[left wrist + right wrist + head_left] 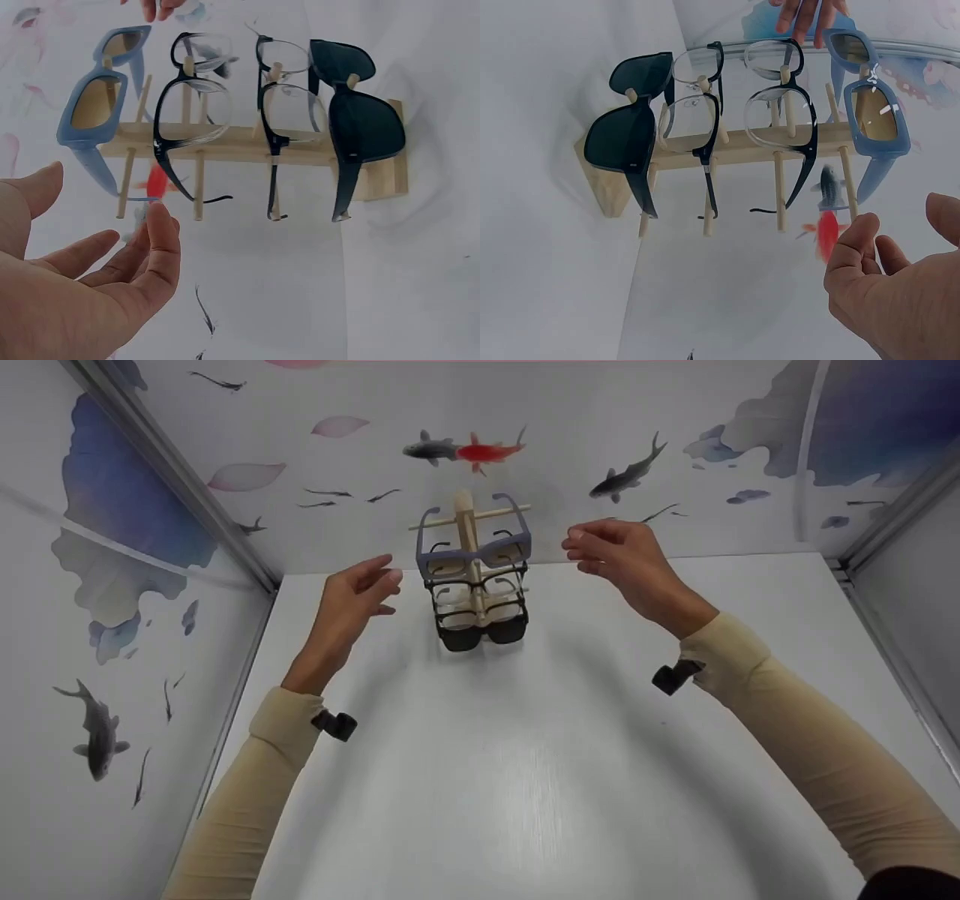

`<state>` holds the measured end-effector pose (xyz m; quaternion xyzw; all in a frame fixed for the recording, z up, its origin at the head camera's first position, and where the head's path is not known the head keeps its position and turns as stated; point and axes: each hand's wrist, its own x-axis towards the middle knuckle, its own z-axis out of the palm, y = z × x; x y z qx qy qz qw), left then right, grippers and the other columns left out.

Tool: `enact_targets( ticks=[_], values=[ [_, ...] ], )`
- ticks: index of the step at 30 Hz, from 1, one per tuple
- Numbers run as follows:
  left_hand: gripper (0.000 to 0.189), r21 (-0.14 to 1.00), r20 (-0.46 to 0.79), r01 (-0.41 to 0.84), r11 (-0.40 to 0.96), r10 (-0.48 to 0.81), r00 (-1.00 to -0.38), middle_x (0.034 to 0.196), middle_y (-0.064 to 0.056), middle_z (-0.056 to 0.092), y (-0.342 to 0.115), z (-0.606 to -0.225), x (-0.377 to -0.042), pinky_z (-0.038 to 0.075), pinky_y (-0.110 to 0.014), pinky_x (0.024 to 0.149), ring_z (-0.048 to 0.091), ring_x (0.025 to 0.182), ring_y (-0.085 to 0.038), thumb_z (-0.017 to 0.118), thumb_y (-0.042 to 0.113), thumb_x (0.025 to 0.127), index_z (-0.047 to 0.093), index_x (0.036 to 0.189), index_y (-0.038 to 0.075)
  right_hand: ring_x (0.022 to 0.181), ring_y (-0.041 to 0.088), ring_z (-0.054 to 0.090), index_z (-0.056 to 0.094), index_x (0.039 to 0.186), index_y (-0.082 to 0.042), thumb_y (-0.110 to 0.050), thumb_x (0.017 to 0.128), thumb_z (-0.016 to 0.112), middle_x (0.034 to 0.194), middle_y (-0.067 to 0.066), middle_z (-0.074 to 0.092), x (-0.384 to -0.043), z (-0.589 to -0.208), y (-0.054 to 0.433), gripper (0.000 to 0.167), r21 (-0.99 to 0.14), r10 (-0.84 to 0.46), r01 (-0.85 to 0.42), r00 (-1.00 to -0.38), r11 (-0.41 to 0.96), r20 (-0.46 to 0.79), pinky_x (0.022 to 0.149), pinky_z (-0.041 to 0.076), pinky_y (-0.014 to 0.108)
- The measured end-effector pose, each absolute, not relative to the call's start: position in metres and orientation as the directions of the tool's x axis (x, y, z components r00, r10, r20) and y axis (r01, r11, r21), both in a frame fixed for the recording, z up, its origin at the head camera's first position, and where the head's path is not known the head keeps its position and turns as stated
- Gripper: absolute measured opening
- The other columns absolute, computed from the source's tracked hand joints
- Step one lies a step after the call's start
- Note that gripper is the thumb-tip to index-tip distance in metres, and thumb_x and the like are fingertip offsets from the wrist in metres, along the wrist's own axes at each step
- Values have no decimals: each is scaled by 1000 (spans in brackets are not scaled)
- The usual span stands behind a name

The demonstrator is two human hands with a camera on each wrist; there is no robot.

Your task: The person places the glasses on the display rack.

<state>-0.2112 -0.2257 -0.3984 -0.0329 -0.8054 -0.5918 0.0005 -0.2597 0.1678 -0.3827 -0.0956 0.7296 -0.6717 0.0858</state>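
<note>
A wooden display stand (247, 150) with pegs rises from the white table, bearing several pairs of glasses. Blue-framed sunglasses (474, 554) with brown lenses sit on its top pegs. Below them hang eyeglasses with a black-and-clear frame (161, 142), then a similar pair of eyeglasses (706, 152). Black sunglasses (461, 640) are lowest. My left hand (352, 600) is held left of the stand, fingers loosely bent and thumb apart, holding nothing. On the other side, my right hand (622, 562) hovers near the blue sunglasses, fingers loosely bent, also holding nothing. Both hands look apart from the glasses.
The white table (480, 795) extends in front of the stand. Behind it stands a back wall (562, 405) printed with fish and petals. Side walls (45, 622) with metal edge strips enclose the table left and right.
</note>
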Motion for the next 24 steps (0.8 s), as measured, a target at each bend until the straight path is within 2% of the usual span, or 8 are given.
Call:
enact_targets(
  ticks=[4,8,11,18,24],
  values=[
    [65,904,65,85,419,61,-996,153,-12,64,-222,-410,-203,57,-43,110,62,138,-24,68,43,111,53,163,7,124,28,67,69,143,-5,-35,110,71,137,14,70,-255,-387,177,45,-989,-249,-59,-968,134,24,108,57,32],
    [71,851,93,120,511,80,-992,164,-12,55,-219,-418,-195,50,-50,119,50,152,-28,67,50,110,50,165,8,120,26,69,71,141,-5,-34,110,71,135,14,71,-249,-392,183,42,-980,-246,-96,-968,173,51,104,59,30],
    [75,813,119,161,560,112,-987,170,-15,47,-218,-425,-190,48,-53,121,42,159,-31,67,51,110,47,167,6,117,24,69,72,139,-4,-34,110,71,134,14,72,-242,-396,189,42,-964,-254,-147,-963,220,89,101,59,27],
    [79,699,141,232,676,188,-972,177,-20,32,-214,-438,-178,24,-63,132,25,166,-39,67,49,110,39,171,6,112,17,70,73,140,-5,-31,111,71,133,11,74,-224,-409,211,39,-904,-276,-248,-949,349,154,96,58,22],
    [86,623,131,256,739,224,-966,180,-16,25,-207,-446,-170,22,-65,132,17,168,-38,65,58,108,36,172,9,118,9,68,73,141,-6,-29,112,69,137,12,74,-211,-427,233,37,-864,-267,-278,-948,419,175,97,53,18]
  ],
)
